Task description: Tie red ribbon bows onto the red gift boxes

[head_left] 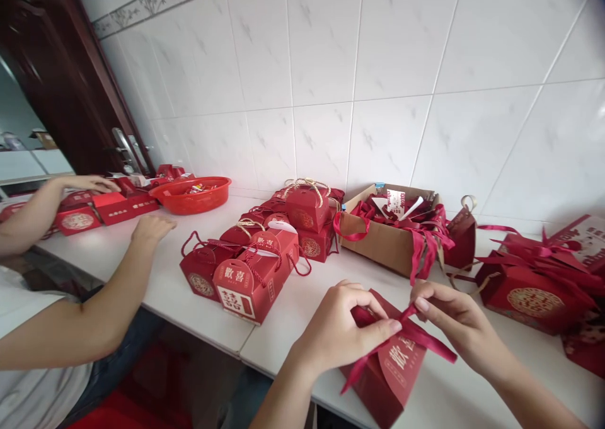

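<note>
At five o'clock, red box [375,388]: rests on the white table [189,303] beneath both hands, placed, I judge, for easy reach.
Left hand [343,325]: thumb and fingers pinch the crimson ribbon [435,346] over the lid.
Right hand [449,319]: fingertips grasp the ribbon too, seemingly for tension.
Carton [373,249], past three o'clock: loose ribbons [423,252] spill toward the right hand, a possible snag from my remote seat.
Co-worker's hand [154,224], nine o'clock: well apart.
</note>
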### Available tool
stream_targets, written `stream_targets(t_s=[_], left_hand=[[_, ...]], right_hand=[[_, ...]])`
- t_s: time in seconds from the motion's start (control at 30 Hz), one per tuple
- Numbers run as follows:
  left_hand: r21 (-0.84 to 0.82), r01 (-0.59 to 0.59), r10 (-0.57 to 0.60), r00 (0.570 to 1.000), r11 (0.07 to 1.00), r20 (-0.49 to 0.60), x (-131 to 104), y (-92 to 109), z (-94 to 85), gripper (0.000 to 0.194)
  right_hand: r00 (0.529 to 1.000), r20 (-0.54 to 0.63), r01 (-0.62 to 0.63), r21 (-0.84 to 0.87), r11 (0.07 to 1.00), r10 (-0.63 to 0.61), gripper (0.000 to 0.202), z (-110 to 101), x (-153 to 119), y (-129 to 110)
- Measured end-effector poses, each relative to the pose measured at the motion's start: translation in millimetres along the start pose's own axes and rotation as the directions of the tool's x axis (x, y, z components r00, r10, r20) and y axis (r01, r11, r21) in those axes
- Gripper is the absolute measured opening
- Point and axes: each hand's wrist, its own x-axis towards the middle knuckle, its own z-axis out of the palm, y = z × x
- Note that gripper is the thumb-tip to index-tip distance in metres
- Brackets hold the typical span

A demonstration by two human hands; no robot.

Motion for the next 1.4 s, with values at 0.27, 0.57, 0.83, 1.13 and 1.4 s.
stream_targets(t_s=[0.27,0.57,0.83,1.13,1.4], left_hand=[[-0.028,0.007,-0.006,1.0,1.0,0.019,3.3,-4.5,4.1,0.014],[-0.077,0.075,-0.068,0.993,0.994,0.095,3.6,-8.3,1.3,0.021],[-0.119,0.11,-0.098,0.99,0.987,0.102,2.8,-9.5,0.5,0.024],[-0.17,0.131,-0.112,0.987,0.977,0.113,1.1,-8.9,-0.2,0.023],[-0.196,0.143,-0.123,0.986,0.97,0.115,-0.6,-10.7,1.3,0.02]], right_hand=[[0.999,-0.044,-0.028,0.067,0.997,0.031,0.031,-1.5,-0.5,2.8],[0.997,-0.068,-0.035,0.124,0.992,0.043,0.028,-5.4,2.1,12.2],[0.996,-0.057,-0.064,0.164,0.984,0.074,0.027,-6.3,2.0,18.5],[0.997,0.006,-0.077,0.238,0.968,0.077,0.028,-7.2,0.5,19.9],[0.998,0.011,-0.068,0.388,0.919,0.07,0.029,5.0,2.0,19.0]])
